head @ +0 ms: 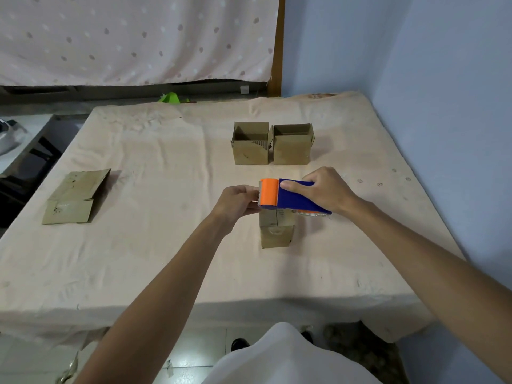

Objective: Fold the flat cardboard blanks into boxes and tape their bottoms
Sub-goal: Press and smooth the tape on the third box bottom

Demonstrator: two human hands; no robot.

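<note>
A small cardboard box (pixel 277 231) stands bottom-up on the cloth-covered table (pixel 171 245). Above its top, my right hand (pixel 327 189) grips a blue and orange tape dispenser (pixel 288 195). My left hand (pixel 238 200) pinches at the dispenser's toothed front end, where the tape comes out; the tape itself is hard to make out. The dispenser hides the far half of the box's top. A flat cardboard blank (pixel 74 198) lies at the left of the table.
Two folded boxes (pixel 250 144) (pixel 293 145) stand open-side up at the back of the table, side by side. A blue wall runs close along the right. A curtain hangs behind, and a green object (pixel 173 97) peeks over the far edge.
</note>
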